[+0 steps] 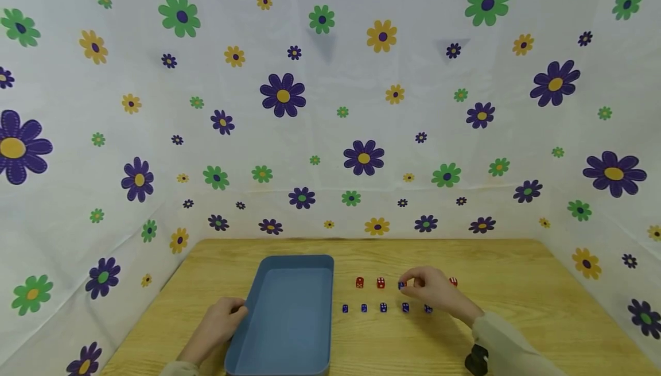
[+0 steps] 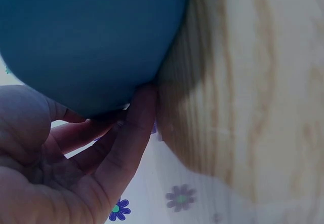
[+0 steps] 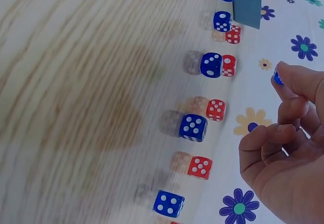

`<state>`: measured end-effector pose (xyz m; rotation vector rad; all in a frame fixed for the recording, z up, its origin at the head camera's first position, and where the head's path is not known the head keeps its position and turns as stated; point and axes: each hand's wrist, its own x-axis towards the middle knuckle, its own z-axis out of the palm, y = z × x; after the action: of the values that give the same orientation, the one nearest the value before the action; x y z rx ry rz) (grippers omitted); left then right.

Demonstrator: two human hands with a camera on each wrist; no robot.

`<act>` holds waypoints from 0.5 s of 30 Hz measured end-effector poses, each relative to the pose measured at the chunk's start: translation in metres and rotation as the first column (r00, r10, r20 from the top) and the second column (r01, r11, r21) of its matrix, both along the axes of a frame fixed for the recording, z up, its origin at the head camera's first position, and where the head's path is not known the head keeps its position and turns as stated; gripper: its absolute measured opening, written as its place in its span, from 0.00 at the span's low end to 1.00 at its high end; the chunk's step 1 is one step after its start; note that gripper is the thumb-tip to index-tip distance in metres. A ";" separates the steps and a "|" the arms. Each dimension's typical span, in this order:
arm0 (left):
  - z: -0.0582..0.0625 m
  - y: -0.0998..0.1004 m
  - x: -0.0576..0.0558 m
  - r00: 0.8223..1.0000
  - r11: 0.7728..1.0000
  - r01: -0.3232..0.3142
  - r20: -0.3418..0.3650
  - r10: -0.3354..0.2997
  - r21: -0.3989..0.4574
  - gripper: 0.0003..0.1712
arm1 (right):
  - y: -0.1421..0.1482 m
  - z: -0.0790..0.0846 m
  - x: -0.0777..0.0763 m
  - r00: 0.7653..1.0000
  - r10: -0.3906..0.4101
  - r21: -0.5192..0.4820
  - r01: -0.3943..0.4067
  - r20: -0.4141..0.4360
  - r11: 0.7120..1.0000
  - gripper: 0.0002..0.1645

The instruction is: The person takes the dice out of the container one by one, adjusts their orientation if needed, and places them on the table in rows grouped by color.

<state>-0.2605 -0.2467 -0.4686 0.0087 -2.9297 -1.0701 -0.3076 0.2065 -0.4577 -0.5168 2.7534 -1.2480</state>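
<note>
My right hand (image 1: 431, 290) pinches a small blue die (image 3: 278, 77) between thumb and index finger, raised above the table in the right wrist view. In the head view it overlaps the far row of dice, with a red die (image 1: 380, 283) just to its left. A row of blue dice (image 1: 383, 307) lies closer to me, below the hand. My left hand (image 1: 219, 324) holds the left side of a blue-grey tray (image 1: 332, 307). Fingertips (image 2: 144, 95) press against the tray's outer wall in the left wrist view. The hand hides part of the red row.
The wooden table (image 1: 496, 272) carries the tray left of centre, its inside bare. Another red die (image 1: 360, 282) sits near the tray's right wall, and one more red die (image 1: 453, 281) shows past the right hand. A flower-printed sheet (image 1: 320, 135) encloses the back and sides.
</note>
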 end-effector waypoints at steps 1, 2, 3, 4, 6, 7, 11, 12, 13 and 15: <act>0.000 0.000 0.001 1.000 1.000 0.000 -0.005 0.000 -0.001 0.11 | 0.001 0.000 0.001 1.000 -0.001 -0.001 0.001 0.000 1.000 0.15; 0.000 0.000 0.001 1.000 1.000 0.000 -0.008 0.000 0.001 0.11 | 0.001 0.000 0.001 1.000 0.000 -0.007 0.000 0.000 1.000 0.15; 0.000 0.000 0.001 1.000 1.000 0.000 -0.010 0.000 0.001 0.11 | 0.002 -0.001 0.001 1.000 -0.002 -0.008 0.002 -0.002 1.000 0.15; 0.000 0.000 0.001 1.000 1.000 -0.001 -0.013 0.001 -0.001 0.10 | 0.003 -0.001 0.001 1.000 -0.005 -0.012 0.005 -0.005 1.000 0.15; 0.000 0.000 0.002 1.000 1.000 -0.002 -0.012 0.002 -0.002 0.11 | 0.004 0.000 0.002 1.000 -0.013 -0.009 0.013 -0.005 1.000 0.14; 0.000 0.000 0.001 1.000 1.000 -0.002 -0.009 0.002 -0.001 0.11 | 0.006 0.000 0.001 1.000 -0.017 -0.005 0.017 -0.008 1.000 0.14; -0.001 0.000 0.001 1.000 1.000 -0.008 0.004 0.008 0.005 0.11 | 0.015 0.002 0.000 1.000 -0.009 0.003 0.009 -0.017 1.000 0.15; -0.001 0.000 0.001 1.000 1.000 -0.008 0.007 0.008 0.006 0.11 | 0.017 0.003 0.000 1.000 -0.004 0.000 0.004 -0.013 1.000 0.15; -0.001 0.000 0.000 1.000 1.000 -0.010 0.007 0.010 0.009 0.11 | 0.020 0.004 0.000 1.000 0.003 -0.006 -0.003 -0.008 1.000 0.16; -0.002 0.000 0.000 1.000 1.000 -0.007 0.010 0.007 0.009 0.11 | 0.026 0.004 0.001 1.000 0.003 -0.017 -0.002 0.013 1.000 0.17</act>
<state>-0.2603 -0.2467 -0.4702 0.0250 -2.9317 -1.0859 -0.3066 0.2325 -0.4533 -0.5115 2.7329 -1.2709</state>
